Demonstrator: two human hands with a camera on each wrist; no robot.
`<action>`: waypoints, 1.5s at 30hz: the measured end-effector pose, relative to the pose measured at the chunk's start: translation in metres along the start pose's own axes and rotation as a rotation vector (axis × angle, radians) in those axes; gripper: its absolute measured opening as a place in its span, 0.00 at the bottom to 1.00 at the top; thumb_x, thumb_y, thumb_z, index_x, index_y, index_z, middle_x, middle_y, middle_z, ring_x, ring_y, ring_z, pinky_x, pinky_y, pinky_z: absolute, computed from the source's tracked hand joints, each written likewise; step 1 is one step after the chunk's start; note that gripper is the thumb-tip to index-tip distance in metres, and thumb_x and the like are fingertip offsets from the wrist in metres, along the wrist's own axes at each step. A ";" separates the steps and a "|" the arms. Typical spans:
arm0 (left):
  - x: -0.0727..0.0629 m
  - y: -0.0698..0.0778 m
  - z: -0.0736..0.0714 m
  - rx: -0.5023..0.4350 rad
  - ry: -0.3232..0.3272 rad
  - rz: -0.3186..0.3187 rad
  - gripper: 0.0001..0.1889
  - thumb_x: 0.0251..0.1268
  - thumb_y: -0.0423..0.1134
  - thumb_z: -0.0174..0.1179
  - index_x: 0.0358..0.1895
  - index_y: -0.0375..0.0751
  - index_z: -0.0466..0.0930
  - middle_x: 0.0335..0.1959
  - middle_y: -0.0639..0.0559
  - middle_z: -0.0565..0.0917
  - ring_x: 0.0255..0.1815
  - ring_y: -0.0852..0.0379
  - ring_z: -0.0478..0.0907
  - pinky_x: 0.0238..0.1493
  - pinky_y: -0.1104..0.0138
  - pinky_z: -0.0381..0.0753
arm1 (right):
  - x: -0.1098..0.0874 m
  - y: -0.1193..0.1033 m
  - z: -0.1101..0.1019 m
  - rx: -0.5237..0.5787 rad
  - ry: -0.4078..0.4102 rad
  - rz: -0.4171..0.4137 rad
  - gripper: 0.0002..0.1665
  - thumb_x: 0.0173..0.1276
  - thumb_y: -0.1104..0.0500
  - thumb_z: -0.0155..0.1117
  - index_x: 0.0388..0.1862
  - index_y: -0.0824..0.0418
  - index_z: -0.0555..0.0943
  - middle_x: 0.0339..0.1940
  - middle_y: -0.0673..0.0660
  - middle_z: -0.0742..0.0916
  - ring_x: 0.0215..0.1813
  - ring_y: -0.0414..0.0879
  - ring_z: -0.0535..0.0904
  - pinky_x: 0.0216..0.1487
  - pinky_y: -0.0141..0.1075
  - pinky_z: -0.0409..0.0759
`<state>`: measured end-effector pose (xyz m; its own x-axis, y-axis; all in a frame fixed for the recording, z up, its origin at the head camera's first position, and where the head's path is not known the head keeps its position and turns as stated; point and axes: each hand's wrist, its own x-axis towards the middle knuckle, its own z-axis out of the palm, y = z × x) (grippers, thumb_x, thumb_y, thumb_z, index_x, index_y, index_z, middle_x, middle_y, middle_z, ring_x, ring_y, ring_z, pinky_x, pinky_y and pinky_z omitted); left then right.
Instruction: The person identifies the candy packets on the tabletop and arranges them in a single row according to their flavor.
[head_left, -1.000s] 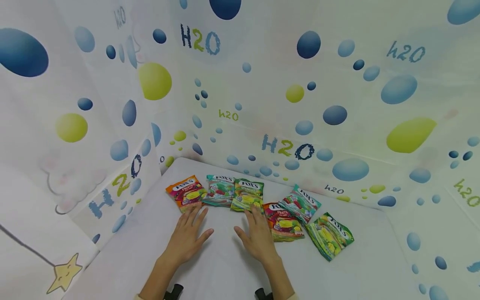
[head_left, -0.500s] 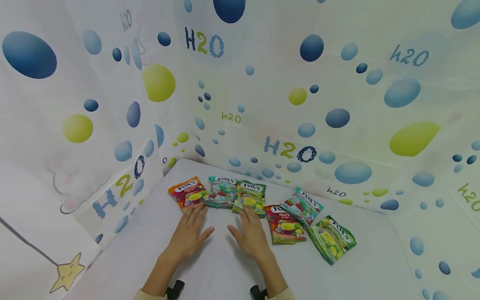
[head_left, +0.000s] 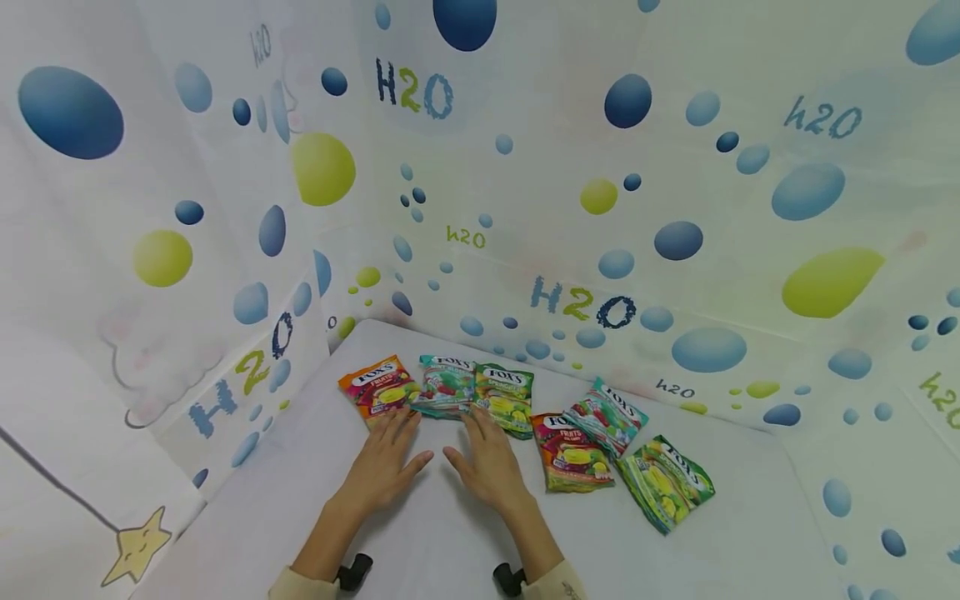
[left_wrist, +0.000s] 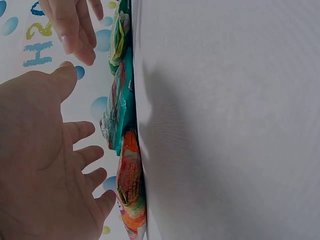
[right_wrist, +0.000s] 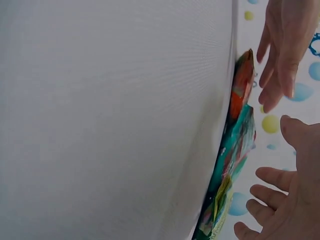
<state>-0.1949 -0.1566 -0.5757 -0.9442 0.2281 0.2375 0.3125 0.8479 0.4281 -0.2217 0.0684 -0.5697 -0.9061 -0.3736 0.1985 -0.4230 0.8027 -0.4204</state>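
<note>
In the head view, my left hand [head_left: 382,467] is held with fingers spread, its fingertips overlapping the lower edge of an orange FOX'S candy bag [head_left: 378,387]. My right hand [head_left: 487,462] has its fingers extended, tips at the lower edges of a teal candy bag [head_left: 445,386] and a green candy bag [head_left: 504,397]. These bags lie side by side at the back. Both wrist views show the hands raised above the white surface, apart from the bags, with nothing between their fingers. The left hand [left_wrist: 45,160] casts a shadow on the cloth.
To the right lie a second orange-red bag [head_left: 572,454], a teal bag [head_left: 609,415] overlapping it, and a green bag [head_left: 666,483]. The white table [head_left: 450,550] meets backdrop walls [head_left: 540,217] printed with blue and green spots at the back and left.
My right hand has moved left, from over the green bag toward the teal one, closer to my left hand. The left hand has barely moved. The whole view has shifted slightly; the bags stay put.
</note>
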 end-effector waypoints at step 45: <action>0.044 -0.005 -0.005 -0.210 -0.121 -0.074 0.45 0.78 0.63 0.54 0.84 0.38 0.50 0.82 0.32 0.55 0.82 0.34 0.54 0.75 0.40 0.62 | 0.044 -0.003 0.007 -0.174 -0.125 0.080 0.49 0.78 0.27 0.46 0.78 0.65 0.69 0.80 0.62 0.70 0.84 0.59 0.57 0.80 0.63 0.48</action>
<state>-0.2373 -0.1526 -0.5632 -0.9668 0.2357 0.0986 0.2453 0.7491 0.6153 -0.2608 0.0462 -0.5662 -0.9348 -0.3509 0.0551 -0.3524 0.8963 -0.2692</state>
